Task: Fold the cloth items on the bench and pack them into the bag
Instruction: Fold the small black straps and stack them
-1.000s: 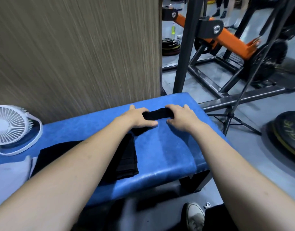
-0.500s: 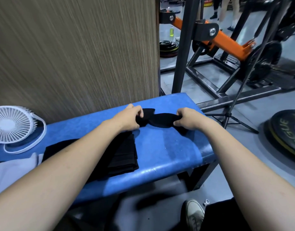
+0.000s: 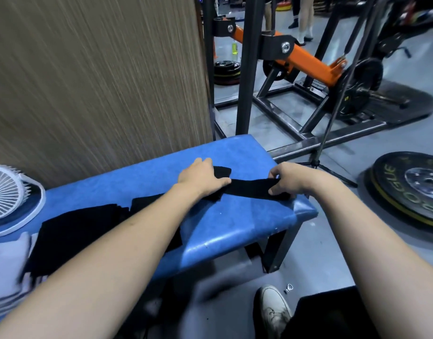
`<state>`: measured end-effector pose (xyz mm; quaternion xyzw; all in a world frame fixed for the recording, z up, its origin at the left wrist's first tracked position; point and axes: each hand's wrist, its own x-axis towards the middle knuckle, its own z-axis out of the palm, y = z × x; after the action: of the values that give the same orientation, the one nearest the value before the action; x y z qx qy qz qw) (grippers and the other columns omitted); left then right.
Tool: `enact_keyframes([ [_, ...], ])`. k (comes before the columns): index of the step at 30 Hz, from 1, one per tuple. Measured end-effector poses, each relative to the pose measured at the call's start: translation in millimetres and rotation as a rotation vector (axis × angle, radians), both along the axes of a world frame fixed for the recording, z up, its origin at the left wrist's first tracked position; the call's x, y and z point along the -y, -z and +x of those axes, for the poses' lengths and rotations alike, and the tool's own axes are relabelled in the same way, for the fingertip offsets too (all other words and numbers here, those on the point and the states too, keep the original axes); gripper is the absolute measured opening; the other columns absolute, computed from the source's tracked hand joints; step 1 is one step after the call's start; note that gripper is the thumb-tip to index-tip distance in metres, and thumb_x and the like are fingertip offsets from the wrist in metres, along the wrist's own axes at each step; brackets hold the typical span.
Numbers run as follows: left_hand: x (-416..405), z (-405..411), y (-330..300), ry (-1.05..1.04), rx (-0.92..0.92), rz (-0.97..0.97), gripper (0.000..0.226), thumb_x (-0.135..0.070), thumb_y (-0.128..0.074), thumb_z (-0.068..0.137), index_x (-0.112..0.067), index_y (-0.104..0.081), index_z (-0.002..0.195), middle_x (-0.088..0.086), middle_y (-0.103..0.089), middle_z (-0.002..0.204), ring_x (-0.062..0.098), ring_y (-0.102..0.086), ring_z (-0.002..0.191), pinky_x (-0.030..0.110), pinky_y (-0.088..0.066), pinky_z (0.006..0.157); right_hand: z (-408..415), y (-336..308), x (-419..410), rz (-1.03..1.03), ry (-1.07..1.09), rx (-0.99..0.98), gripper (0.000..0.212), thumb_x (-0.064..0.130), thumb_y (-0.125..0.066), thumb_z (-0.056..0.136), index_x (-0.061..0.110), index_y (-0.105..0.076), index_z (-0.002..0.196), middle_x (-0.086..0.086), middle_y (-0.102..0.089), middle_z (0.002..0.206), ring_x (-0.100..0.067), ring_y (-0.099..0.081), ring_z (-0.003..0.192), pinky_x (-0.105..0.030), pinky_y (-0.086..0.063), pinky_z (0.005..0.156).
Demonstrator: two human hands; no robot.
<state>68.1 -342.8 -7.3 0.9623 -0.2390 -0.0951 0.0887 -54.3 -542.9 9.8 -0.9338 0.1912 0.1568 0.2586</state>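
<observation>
Black cloth strip lies stretched across far right end of blue counter. Left hand presses its left end flat, fingers straight. Right hand pinches its right end at counter edge. Folded black cloth near left.

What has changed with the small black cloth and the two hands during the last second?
The small black cloth was bunched between the hands; now it is pulled out into a long strip. The right hand moved right to the bench end, pinching its end. The left hand keeps holding the other end down. The folded black pile and fan stayed.
</observation>
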Motion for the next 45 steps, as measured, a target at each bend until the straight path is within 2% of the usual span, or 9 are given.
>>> enact_keyframes([
  [3, 14.3, -11.8, 7.8, -0.024, 0.035, 0.069, 0.066, -0.065, -0.062, 0.081, -0.016, -0.051, 0.124, 0.005, -0.05, 0.126, 0.029, -0.052, 0.12, 0.038, -0.042, 0.087, -1.8, 2.4, 1.8, -0.009, 0.001, 0.011, 0.021, 0.02, -0.073, 0.086, 0.009, -0.063, 0.101, -0.016, -0.071, 0.094, -0.029, -0.067, 0.07, -0.026, -0.047, 0.054],
  [8, 15.9, -13.8, 2.5, -0.035, 0.128, 0.068, 0.027, -0.027, -0.055, 0.088, -0.014, -0.061, 0.111, 0.008, -0.06, 0.115, 0.031, -0.057, 0.105, 0.032, -0.037, 0.071, 1.3, 5.1, 2.1, -0.018, 0.034, 0.039, 0.024, 0.027, -0.072, 0.086, 0.01, -0.062, 0.101, -0.014, -0.072, 0.093, -0.033, -0.069, 0.088, -0.031, -0.047, 0.065],
  [13, -5.7, -18.6, -7.1, -0.198, -0.045, -0.404, 0.01, -0.018, -0.051, 0.088, -0.012, -0.058, 0.087, 0.001, -0.059, 0.078, 0.024, -0.054, 0.076, 0.029, -0.034, 0.054, 10.3, 2.6, -2.7, 0.019, 0.088, 0.124, 0.01, 0.018, -0.063, 0.087, 0.01, -0.056, 0.085, -0.01, -0.065, 0.075, -0.027, -0.06, 0.067, -0.03, -0.044, 0.057],
  [19, -18.1, -40.9, 3.3, -0.327, -0.313, -0.935, 0.016, -0.015, -0.055, 0.09, -0.016, -0.054, 0.105, 0.0, -0.062, 0.081, 0.018, -0.058, 0.076, 0.037, -0.049, 0.074, 10.4, -0.7, -3.9, 0.092, 0.168, 0.151, 0.01, 0.019, -0.055, 0.084, 0.01, -0.055, 0.087, -0.016, -0.073, 0.072, -0.025, -0.059, 0.056, -0.027, -0.039, 0.05],
  [24, -21.0, -55.2, 26.1, -0.173, 0.02, -0.44, 0.055, -0.005, -0.056, 0.086, -0.019, -0.037, 0.135, 0.006, -0.04, 0.122, 0.026, -0.046, 0.105, 0.037, -0.041, 0.091, 9.2, 5.9, -5.9, -0.018, 0.138, 0.098, 0.016, 0.02, -0.063, 0.082, 0.006, -0.055, 0.08, -0.02, -0.07, 0.075, -0.028, -0.059, 0.059, -0.033, -0.048, 0.059],
  [27, -17.7, -66.6, 26.8, -0.066, 0.223, -0.428, 0.045, 0.001, -0.051, 0.084, -0.017, -0.046, 0.125, 0.004, -0.041, 0.12, 0.025, -0.042, 0.114, 0.035, -0.039, 0.096, 9.8, 10.3, -6.2, -0.087, 0.125, 0.085, 0.025, 0.024, -0.069, 0.08, 0.007, -0.06, 0.095, -0.015, -0.07, 0.091, -0.029, -0.065, 0.077, -0.038, -0.055, 0.073],
  [31, -6.6, -76.8, 25.1, 0.037, 0.136, -0.395, 0.02, -0.018, -0.051, 0.094, -0.017, -0.051, 0.114, 0.001, -0.046, 0.115, 0.022, -0.045, 0.114, 0.035, -0.041, 0.092, 11.7, 7.3, -9.0, -0.152, 0.071, 0.171, 0.033, 0.029, -0.073, 0.081, 0.018, -0.056, 0.107, -0.004, -0.057, 0.105, -0.024, -0.056, 0.091, -0.035, -0.045, 0.072],
  [35, 8.8, -79.0, 22.8, -0.019, 0.084, -0.157, 0.064, -0.058, -0.066, 0.083, -0.016, -0.043, 0.126, 0.005, -0.04, 0.126, 0.026, -0.04, 0.123, 0.038, -0.04, 0.096, 15.9, 10.2, -24.6, -0.102, -0.093, 0.174, 0.046, 0.029, -0.077, 0.079, 0.027, -0.056, 0.119, -0.001, -0.058, 0.094, -0.021, -0.054, 0.087, -0.031, -0.039, 0.065],
  [45, 22.7, -69.6, 6.6, -0.029, 0.09, -0.012, 0.052, -0.031, -0.065, 0.088, -0.004, -0.043, 0.126, 0.019, -0.046, 0.13, 0.037, -0.054, 0.117, 0.038, -0.045, 0.093, 21.3, 19.3, -35.8, -0.096, -0.13, 0.168, 0.06, 0.03, -0.08, 0.077, 0.021, -0.053, 0.13, -0.001, -0.057, 0.106, -0.019, -0.05, 0.091, -0.027, -0.037, 0.071],
])
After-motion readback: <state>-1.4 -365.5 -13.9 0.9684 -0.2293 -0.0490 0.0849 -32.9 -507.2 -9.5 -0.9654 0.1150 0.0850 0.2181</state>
